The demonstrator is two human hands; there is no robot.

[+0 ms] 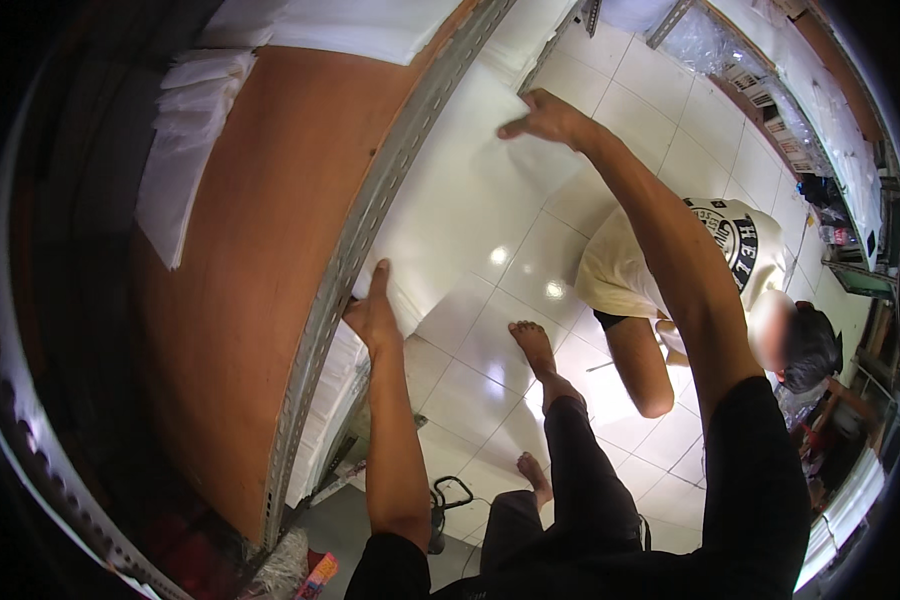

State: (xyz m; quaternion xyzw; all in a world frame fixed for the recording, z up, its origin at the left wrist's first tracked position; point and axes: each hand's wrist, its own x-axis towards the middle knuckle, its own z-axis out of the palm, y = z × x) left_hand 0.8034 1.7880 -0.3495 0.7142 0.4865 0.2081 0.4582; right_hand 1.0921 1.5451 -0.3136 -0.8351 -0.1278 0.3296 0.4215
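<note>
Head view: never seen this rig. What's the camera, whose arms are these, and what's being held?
This is a single wide fisheye camera worn on a person's head, looking down. That is why straight edges bend near the rim. There is no machine here, only two bare hands.

The two forearms rising from the lower edge belong to the wearer, and so do the dark trousers and the bare feet on the tiled floor.

The left hand and the right hand seem to hold opposite ends of a large white sheet; against the white tiles its edges are hard to trace.

At left is a wooden shelf with a perforated metal rail along its edge. White sheets are stacked on top and more below.

A second person crouches on the floor at right.
</note>
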